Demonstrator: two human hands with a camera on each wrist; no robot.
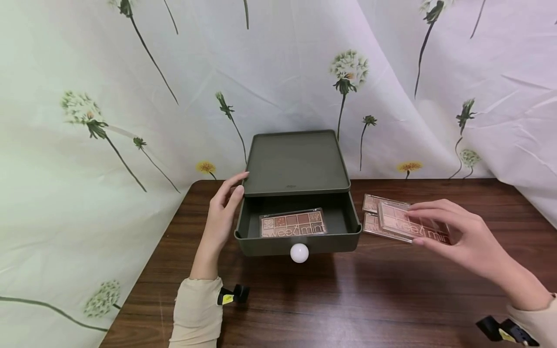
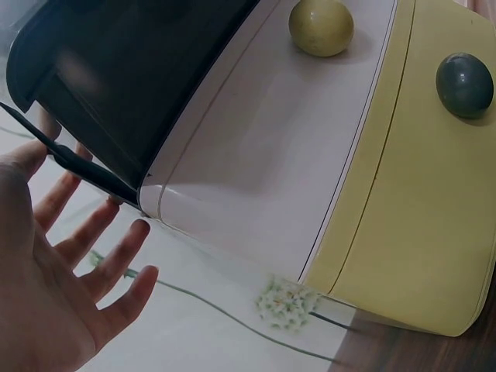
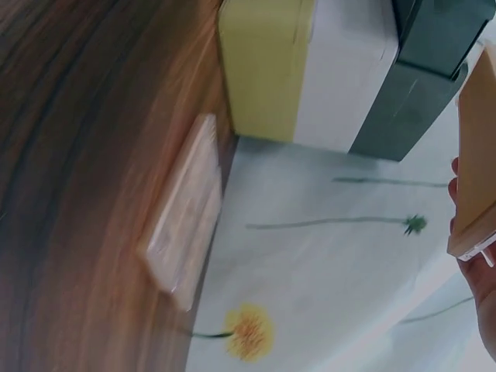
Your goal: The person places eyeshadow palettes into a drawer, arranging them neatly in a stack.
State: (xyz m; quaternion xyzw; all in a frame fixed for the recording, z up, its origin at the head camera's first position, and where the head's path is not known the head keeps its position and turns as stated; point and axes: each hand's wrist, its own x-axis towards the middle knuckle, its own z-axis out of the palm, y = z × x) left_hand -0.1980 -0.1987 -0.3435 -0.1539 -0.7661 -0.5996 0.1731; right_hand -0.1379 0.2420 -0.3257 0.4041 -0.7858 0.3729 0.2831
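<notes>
My right hand (image 1: 457, 229) pinches an eyeshadow palette (image 1: 402, 220) between thumb and fingers, right of the drawer unit. Under it in the head view are more palettes (image 1: 372, 224) on the table, partly hidden; the right wrist view shows the held palette (image 3: 477, 147) raised above the table. A dark green top drawer (image 1: 300, 245) with a white knob stands pulled out, and one palette (image 1: 293, 223) lies inside, toward its front. With fingers extended, my left hand (image 1: 223, 208) rests against the left side of the green unit (image 1: 298, 164).
Below the green drawer, the left wrist view shows a white drawer (image 2: 256, 147) with a yellow knob and a yellow drawer (image 2: 411, 178) with a dark knob. The unit stands on a brown wooden table (image 1: 278, 309). Behind hangs a dandelion-print cloth (image 1: 287, 72).
</notes>
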